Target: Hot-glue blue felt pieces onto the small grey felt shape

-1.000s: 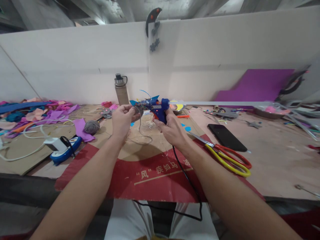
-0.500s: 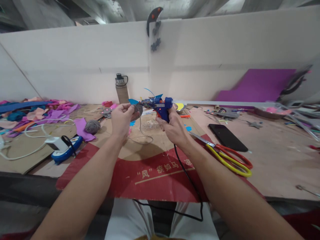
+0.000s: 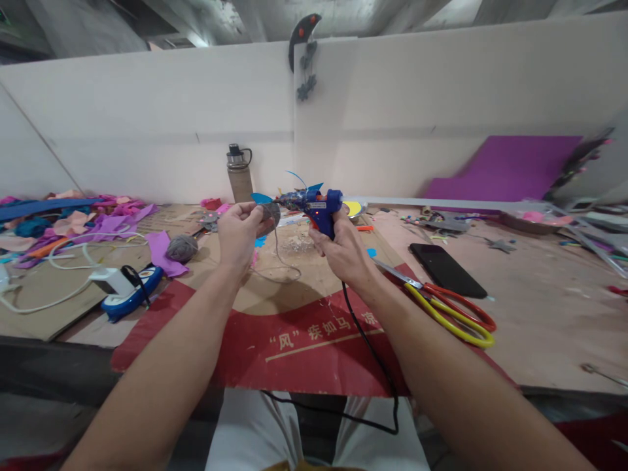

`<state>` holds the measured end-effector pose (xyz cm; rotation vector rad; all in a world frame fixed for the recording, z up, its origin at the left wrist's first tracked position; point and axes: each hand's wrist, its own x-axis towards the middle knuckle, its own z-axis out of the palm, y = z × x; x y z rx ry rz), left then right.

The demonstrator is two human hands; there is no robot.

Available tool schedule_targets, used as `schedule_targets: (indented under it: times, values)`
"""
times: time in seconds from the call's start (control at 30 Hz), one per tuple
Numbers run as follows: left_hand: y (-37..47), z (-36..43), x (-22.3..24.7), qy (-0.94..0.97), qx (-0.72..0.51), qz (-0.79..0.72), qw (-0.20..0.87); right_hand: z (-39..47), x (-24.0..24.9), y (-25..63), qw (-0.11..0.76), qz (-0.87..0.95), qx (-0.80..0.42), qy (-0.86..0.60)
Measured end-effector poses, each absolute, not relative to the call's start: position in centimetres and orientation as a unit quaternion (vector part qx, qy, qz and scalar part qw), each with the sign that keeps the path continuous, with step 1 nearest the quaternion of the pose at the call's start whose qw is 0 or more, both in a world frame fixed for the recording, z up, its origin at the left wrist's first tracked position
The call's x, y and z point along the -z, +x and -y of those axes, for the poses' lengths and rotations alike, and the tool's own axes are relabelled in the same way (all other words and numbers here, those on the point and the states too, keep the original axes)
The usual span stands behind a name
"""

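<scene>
My right hand (image 3: 341, 245) is wrapped round the handle of a blue hot glue gun (image 3: 321, 210), its nozzle pointing left. A black cord (image 3: 363, 330) runs down from its grip over the board. Between the fingers of my left hand (image 3: 243, 229) is a small dark grey round piece (image 3: 271, 212). Grey yarn (image 3: 278, 252) trails from it in a loop onto the board. The nozzle tip is close to the top of the grey piece; whether they touch I cannot tell. Left of my left hand lies a ball of grey yarn (image 3: 182, 248).
Red-and-brown cardboard (image 3: 304, 366) lies under my hands. Scissors (image 3: 441, 304) and a black phone (image 3: 446, 269) lie to the right. At left are a blue power strip (image 3: 132, 294) and coloured felt scraps (image 3: 73, 226). A bottle (image 3: 239, 175) stands by the wall.
The glue gun has shifted slightly to the right with my right hand. My left hand keeps its hold on the grey piece, nearly still.
</scene>
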<state>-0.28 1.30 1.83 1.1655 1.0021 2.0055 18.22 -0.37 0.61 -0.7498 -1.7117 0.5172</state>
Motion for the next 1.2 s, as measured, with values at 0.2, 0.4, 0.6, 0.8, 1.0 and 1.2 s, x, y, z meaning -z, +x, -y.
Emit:
schedule_targets:
  times: [0.2, 0.4, 0.6, 0.8, 1.0, 1.2]
  values:
    - [-0.39, -1.41, -1.70, 0.440, -0.758, -0.372, 0.307, 0.22, -0.57, 18.27, 0.567, 0.730, -0.214, -0.315]
    - [-0.34, -1.36, -1.79, 0.442, -0.758, -0.372, 0.303, 0.18, -0.59, 18.30, 0.568, 0.731, -0.208, -0.314]
    - [-0.37, -1.38, -1.82, 0.435, -0.758, -0.380, 0.301, 0.11, -0.62, 18.33, 0.569, 0.734, -0.196, -0.313]
    - [-0.12, -1.21, -2.00, 0.429, -0.755, -0.393, 0.303, 0.18, -0.53, 18.09, 0.567, 0.736, -0.206, -0.307]
    - [-0.25, -1.29, -1.90, 0.440, -0.757, -0.373, 0.307, 0.30, -0.57, 18.09, 0.567, 0.730, -0.224, -0.310]
    - [-0.23, -1.18, -1.96, 0.437, -0.761, -0.369, 0.305, 0.24, -0.64, 18.12, 0.572, 0.727, -0.212, -0.314]
